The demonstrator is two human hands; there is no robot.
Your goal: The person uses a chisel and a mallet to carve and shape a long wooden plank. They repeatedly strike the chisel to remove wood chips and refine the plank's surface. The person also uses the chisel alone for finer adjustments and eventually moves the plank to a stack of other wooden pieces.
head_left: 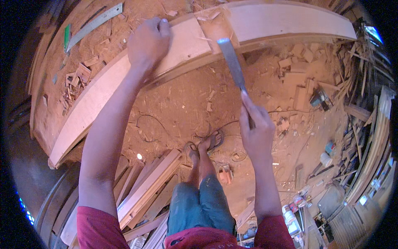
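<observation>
A long, curved pale wooden beam point(286, 20) arcs across the far side of the view. A notch point(217, 29) with a rough floor and loose shavings is cut across it. My right hand point(256, 124) is closed around a chisel point(233, 64), its grip mostly hidden by my fingers. The flat metal blade points away from me, and its bright tip appears over the notch's near edge; contact cannot be made out. Left of the notch, my left hand point(149, 43) lies closed over the beam's far edge, thumb on the near side of the fist, its other fingertips hidden.
A metal try square point(94, 27) with a green stock lies at the far left, near wood offcuts point(78, 79). Below, planks point(151, 182) are stacked at the left. A cable point(226, 124) crosses the dusty floor by my feet. Scrap wood point(302, 62) piles up right.
</observation>
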